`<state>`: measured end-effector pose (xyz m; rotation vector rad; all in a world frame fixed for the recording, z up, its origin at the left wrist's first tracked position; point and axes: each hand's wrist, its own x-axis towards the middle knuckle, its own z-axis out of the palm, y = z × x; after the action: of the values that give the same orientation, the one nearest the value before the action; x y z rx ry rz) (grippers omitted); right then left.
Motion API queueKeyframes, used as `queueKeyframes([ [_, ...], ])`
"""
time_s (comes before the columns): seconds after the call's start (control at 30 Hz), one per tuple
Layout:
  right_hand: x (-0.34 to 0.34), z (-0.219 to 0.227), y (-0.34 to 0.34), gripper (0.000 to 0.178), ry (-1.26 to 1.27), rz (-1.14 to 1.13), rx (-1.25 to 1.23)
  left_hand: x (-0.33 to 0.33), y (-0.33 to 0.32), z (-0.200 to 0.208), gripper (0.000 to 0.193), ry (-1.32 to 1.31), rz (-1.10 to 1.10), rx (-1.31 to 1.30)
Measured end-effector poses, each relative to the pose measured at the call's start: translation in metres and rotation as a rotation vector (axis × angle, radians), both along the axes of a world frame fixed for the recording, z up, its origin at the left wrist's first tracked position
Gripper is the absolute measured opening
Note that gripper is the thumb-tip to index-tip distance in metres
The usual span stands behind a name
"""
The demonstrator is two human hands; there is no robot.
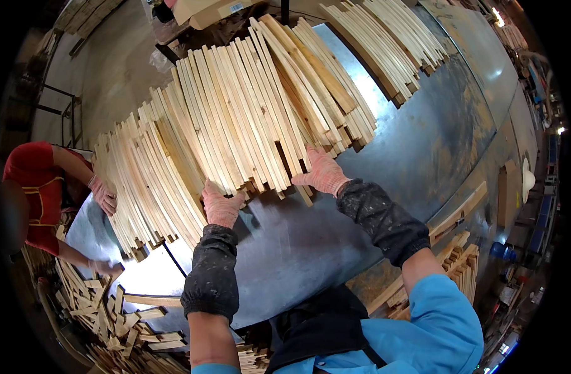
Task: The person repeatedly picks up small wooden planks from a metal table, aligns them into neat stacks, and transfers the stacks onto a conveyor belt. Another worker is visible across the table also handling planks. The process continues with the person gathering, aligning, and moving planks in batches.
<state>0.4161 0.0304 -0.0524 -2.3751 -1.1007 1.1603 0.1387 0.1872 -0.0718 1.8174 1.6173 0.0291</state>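
Observation:
Long pale wooden strips [226, 115] lie side by side in a wide row on a grey metal table [298, 230]. My left hand [221, 204], in a pinkish knit glove, touches the near ends of strips left of the row's middle, thumb and fingers apart. Further right, my right hand [323, 173] wears a matching glove. Its thumb and fingers are spread against the strip ends, where a few strips stick out unevenly. Some fingertips are hidden against the wood. Between my hands the near ends form a ragged edge. Dark sleeve covers wrap both my forearms.
At the left, a co-worker in red has a gloved hand [103, 195] at the row's end. Short wood offcuts [120, 324] are heaped at lower left. Another batch of strips [385, 43] lies at far right. More wood pieces [460, 268] are stacked by my right elbow.

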Motion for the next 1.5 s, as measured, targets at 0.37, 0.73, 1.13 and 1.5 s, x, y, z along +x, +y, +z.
queueKeyframes([
  [0.37, 0.027, -0.005, 0.075, 0.073, -0.094, -0.136, 0.157, -0.003, 0.003, -0.004, 0.130, 0.029, -0.033, 0.026],
  [0.73, 0.021, -0.024, 0.144, 0.079, -0.264, -0.403, 0.110, -0.002, 0.018, 0.013, 0.127, 0.041, -0.057, -0.177],
  [1.13, -0.039, -0.033, 0.034, 0.080, -0.251, -0.142, 0.109, -0.071, -0.133, -0.004, 0.109, 0.073, 0.169, -0.026],
  [1.5, -0.023, -0.025, 0.004, 0.080, 0.104, -0.200, 0.276, -0.093, -0.166, -0.001, 0.092, -0.223, 0.284, -0.146],
])
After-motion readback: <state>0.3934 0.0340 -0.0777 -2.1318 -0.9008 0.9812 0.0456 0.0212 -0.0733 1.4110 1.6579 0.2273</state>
